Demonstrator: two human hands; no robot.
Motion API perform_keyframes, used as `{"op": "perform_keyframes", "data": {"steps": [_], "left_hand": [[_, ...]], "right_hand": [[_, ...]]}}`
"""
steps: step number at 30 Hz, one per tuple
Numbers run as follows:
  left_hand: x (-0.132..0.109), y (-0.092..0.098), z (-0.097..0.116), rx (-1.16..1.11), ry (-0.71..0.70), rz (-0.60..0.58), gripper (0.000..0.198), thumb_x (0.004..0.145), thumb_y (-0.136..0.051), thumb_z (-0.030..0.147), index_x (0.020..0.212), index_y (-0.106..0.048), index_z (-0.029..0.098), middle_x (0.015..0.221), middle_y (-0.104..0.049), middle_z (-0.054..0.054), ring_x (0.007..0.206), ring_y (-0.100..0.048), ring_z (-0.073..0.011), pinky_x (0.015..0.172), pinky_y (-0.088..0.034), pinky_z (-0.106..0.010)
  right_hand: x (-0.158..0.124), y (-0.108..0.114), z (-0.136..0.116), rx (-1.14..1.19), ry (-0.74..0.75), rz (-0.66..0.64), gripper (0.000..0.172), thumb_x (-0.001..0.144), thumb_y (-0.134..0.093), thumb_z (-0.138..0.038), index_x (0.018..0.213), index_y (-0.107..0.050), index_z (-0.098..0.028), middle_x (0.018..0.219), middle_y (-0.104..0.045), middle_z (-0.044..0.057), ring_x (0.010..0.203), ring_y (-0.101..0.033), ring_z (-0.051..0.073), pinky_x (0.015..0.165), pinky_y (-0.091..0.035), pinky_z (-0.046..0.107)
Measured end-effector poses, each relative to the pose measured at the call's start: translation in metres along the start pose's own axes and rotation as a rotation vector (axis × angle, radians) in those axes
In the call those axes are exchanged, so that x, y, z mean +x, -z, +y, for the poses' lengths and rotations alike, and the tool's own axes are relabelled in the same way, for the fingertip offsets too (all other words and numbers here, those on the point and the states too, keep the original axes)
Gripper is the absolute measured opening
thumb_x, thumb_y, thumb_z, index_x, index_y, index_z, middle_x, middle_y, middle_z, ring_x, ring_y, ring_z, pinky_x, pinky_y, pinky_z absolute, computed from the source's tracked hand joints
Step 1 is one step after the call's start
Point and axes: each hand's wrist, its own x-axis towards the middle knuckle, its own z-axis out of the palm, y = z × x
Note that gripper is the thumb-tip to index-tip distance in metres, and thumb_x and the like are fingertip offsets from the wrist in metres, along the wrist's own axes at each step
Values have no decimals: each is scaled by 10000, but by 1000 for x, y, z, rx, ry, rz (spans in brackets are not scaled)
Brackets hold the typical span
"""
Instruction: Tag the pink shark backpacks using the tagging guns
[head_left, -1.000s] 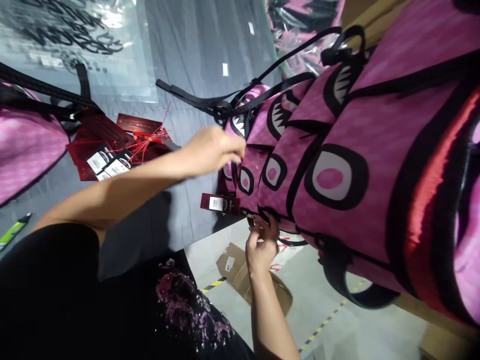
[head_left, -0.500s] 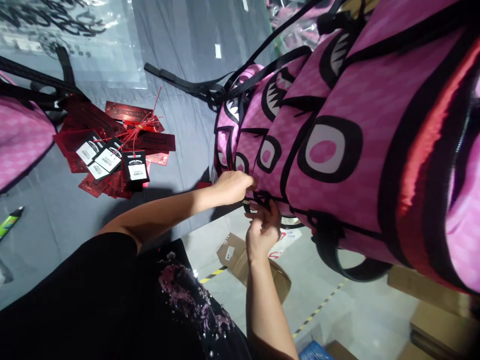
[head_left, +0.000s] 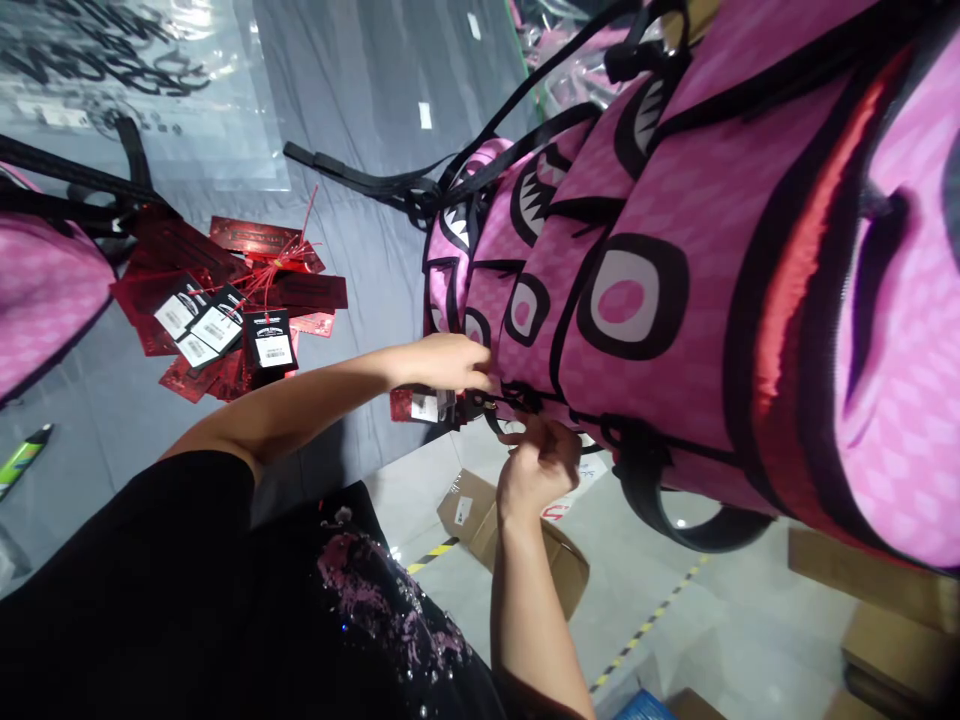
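A row of pink backpacks (head_left: pixel 660 290) with black cartoon eyes and teeth lies on its side along the table's right edge. My left hand (head_left: pixel 442 362) pinches at the lower edge of the nearest backpack, just above a red hang tag (head_left: pixel 420 405) that dangles there. My right hand (head_left: pixel 536 470) is closed right below it, fingers curled on a black loop or zipper pull (head_left: pixel 501 408) of the same backpack. What exactly each pinch holds is too small to make out.
A pile of red hang tags (head_left: pixel 225 310) with red strings lies on the grey table cloth (head_left: pixel 360 110). Another pink backpack (head_left: pixel 37 290) sits at far left, clear plastic bags (head_left: pixel 127 80) behind it. A green marker (head_left: pixel 22 458) lies at left. Cardboard boxes (head_left: pixel 517 540) stand on the floor below.
My left hand has dropped from the top of the nearest backpack to its lower edge, meeting the right hand. The red hang tag shows again beside them.
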Motion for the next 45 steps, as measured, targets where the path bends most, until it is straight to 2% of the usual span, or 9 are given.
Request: {"op": "perform_keyframes", "data": {"steps": [7,14,19,22,25,31,34,38,45], "left_hand": [[-18,10,-19,-454,-257,-95,486,707,-721,113,1145,-526,191,974,-658,-1,870,-621,-116,752,-471,-235],[-12,-58,-39,-922,-76,573,184,777,-690,143,935,-595,131,877,-651,-27,783,-628,-108,719,-511,-251],[-12,-67,-29,-414,-340,687,141,919,-582,210,910,-719,177,1053,-704,-76,1004,-627,-157,919,-493,-333],[-18,-59,-18,10,-296,699,228,962,-521,222,926,-745,240,1225,-684,-55,1186,-544,-207,1030,-404,-424],[-20,-55,-11,125,-284,668,282,986,-471,228,949,-748,261,1193,-707,-36,1132,-563,-210,990,-401,-427],[-8,-59,-9,-557,-317,440,238,952,-547,307,978,-727,153,868,-716,-50,673,-601,-103,656,-484,-236],[-3,-56,-11,-641,-291,393,214,927,-577,290,938,-729,140,827,-700,-43,666,-606,-97,648,-478,-214],[-6,-52,-16,-335,-315,401,210,939,-557,269,901,-737,168,901,-710,-55,849,-649,-127,801,-475,-222],[-12,-57,-20,-31,-250,417,254,978,-500,306,970,-735,210,965,-728,-27,905,-656,-135,780,-441,-225]], "right_hand": [[-1,-22,-1,171,50,152,227,902,-562,-434,929,-508,-216,989,-733,128,509,-643,172,433,-463,307],[13,-23,23,78,369,-129,257,942,-526,-441,889,-613,-205,901,-726,84,785,-730,234,750,-594,401],[33,-23,18,45,669,-177,151,949,-562,-296,977,-693,-227,837,-727,39,770,-715,201,749,-577,348],[39,-18,11,-7,790,-276,232,955,-504,-189,1058,-707,-234,962,-731,60,889,-710,199,776,-573,335],[39,-9,7,-41,749,-377,327,969,-419,-177,1124,-702,-227,1061,-715,86,959,-696,198,804,-572,345],[36,-1,3,153,256,-422,187,943,-539,-339,970,-667,-204,756,-713,19,676,-687,172,680,-576,320],[39,2,-1,245,169,-517,174,914,-590,-366,906,-658,-207,815,-714,17,697,-680,166,684,-571,313],[44,9,-11,76,344,-612,153,927,-575,-324,883,-676,-217,902,-700,30,828,-664,170,769,-542,315],[42,8,-19,-120,714,-513,148,962,-510,-189,925,-650,-217,872,-683,34,816,-646,152,758,-504,279]]}}
